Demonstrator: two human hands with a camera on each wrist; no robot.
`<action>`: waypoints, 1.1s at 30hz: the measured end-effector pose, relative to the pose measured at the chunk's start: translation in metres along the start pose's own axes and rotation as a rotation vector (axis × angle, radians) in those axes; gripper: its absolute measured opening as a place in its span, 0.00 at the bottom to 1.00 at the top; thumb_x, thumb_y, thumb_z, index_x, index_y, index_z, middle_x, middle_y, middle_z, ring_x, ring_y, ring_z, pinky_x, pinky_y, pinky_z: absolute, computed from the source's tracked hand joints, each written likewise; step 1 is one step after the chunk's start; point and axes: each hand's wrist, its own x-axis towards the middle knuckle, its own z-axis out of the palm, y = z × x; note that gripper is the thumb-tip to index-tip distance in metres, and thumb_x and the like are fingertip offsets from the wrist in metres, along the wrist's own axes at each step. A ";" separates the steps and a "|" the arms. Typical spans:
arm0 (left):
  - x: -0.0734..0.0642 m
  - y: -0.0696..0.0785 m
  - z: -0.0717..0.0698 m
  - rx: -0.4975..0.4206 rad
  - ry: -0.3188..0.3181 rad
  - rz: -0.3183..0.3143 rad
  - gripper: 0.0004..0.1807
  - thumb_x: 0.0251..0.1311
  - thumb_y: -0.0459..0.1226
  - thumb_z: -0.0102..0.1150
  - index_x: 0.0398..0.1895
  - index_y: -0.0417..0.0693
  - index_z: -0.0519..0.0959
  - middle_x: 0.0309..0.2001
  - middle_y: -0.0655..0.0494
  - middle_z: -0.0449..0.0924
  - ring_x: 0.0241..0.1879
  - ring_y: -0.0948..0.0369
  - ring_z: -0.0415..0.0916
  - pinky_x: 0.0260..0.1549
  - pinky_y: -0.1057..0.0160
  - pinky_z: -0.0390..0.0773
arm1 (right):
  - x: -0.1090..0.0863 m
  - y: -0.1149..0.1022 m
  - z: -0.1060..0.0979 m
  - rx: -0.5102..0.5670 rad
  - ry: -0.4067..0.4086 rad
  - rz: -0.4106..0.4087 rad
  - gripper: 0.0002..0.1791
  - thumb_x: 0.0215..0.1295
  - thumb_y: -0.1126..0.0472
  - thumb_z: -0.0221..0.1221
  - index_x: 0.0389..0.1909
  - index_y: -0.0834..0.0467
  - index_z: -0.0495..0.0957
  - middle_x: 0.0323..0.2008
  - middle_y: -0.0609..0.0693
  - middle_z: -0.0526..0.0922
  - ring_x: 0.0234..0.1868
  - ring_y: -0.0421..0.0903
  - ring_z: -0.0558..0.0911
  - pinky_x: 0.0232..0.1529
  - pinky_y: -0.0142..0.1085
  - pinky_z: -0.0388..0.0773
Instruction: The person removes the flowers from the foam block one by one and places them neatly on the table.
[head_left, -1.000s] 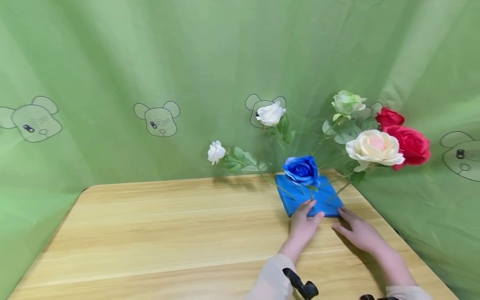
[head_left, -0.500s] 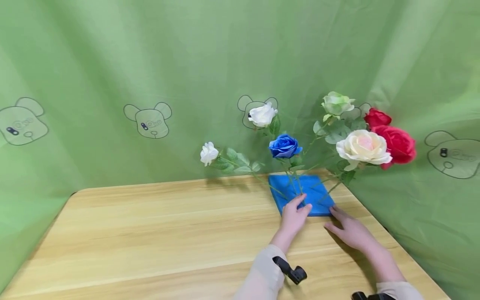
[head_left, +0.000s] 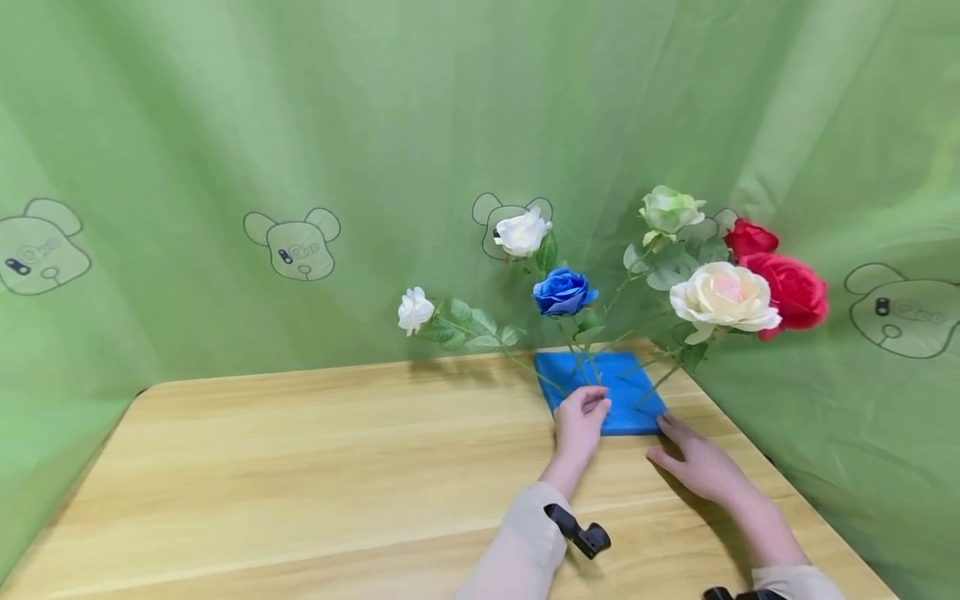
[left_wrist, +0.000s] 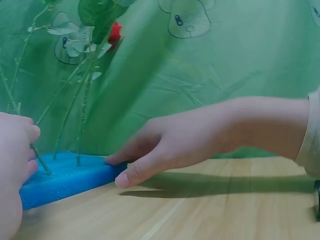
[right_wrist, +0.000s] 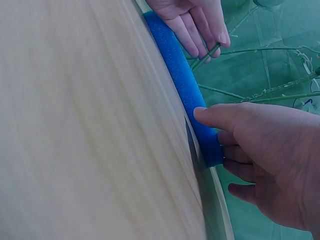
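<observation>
My left hand pinches the stem of the blue rose just above the blue foam block. In the left wrist view that hand is partly cut off, and the stem runs down to the top of the foam. Beside the block's front right corner, my right hand touches it with its fingertips, the thumb spread apart. From the right wrist view, the thumb lies across the front face of the foam and the other fingers are at its end.
Other roses stand in the foam: two white, a pale green, a cream and red ones. One small white rose leans far left. The wooden table meets green curtains at back and right.
The blue rose has come upright from leaning toward me, its bloom rising and moving back. My left hand has shifted slightly left, its fingers closing on the stem. My right hand stays at the corner.
</observation>
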 end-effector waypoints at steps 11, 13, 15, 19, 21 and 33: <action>0.002 -0.003 0.009 0.127 0.196 -0.006 0.05 0.56 0.31 0.68 0.28 0.47 0.81 0.28 0.55 0.86 0.27 0.70 0.81 0.27 0.75 0.80 | -0.007 -0.008 0.001 -0.006 -0.017 0.010 0.38 0.67 0.47 0.59 0.64 0.74 0.66 0.66 0.75 0.64 0.64 0.74 0.66 0.60 0.65 0.69; 0.002 -0.002 0.009 0.123 0.200 -0.010 0.04 0.55 0.31 0.68 0.29 0.46 0.81 0.27 0.55 0.86 0.26 0.70 0.80 0.26 0.75 0.79 | -0.007 -0.009 -0.001 -0.015 -0.020 0.018 0.38 0.67 0.47 0.58 0.64 0.74 0.65 0.66 0.75 0.63 0.63 0.75 0.66 0.59 0.65 0.69; 0.004 -0.001 0.010 0.118 0.193 -0.018 0.03 0.56 0.31 0.68 0.30 0.45 0.82 0.28 0.55 0.87 0.26 0.69 0.81 0.26 0.76 0.79 | -0.007 -0.010 -0.003 -0.018 -0.023 0.026 0.38 0.67 0.46 0.58 0.64 0.74 0.65 0.66 0.75 0.63 0.63 0.75 0.66 0.59 0.65 0.69; 0.007 0.003 0.010 0.129 0.175 -0.013 0.03 0.56 0.31 0.67 0.34 0.43 0.86 0.30 0.53 0.88 0.28 0.68 0.82 0.28 0.77 0.79 | -0.006 -0.012 -0.008 -0.019 -0.032 0.029 0.38 0.67 0.46 0.58 0.65 0.74 0.65 0.66 0.75 0.63 0.63 0.75 0.66 0.58 0.65 0.69; 0.007 0.005 0.009 0.146 0.166 -0.005 0.04 0.57 0.31 0.67 0.35 0.44 0.87 0.31 0.53 0.88 0.29 0.68 0.83 0.28 0.78 0.79 | -0.006 -0.011 -0.009 -0.026 -0.040 0.026 0.39 0.67 0.45 0.58 0.65 0.74 0.65 0.67 0.76 0.62 0.63 0.75 0.66 0.58 0.65 0.70; 0.006 0.009 0.004 0.168 0.090 0.018 0.05 0.61 0.32 0.63 0.37 0.42 0.86 0.34 0.52 0.88 0.29 0.68 0.83 0.27 0.78 0.79 | -0.002 -0.015 -0.011 -0.037 -0.066 0.015 0.40 0.67 0.45 0.58 0.63 0.77 0.65 0.65 0.78 0.63 0.63 0.75 0.66 0.60 0.64 0.69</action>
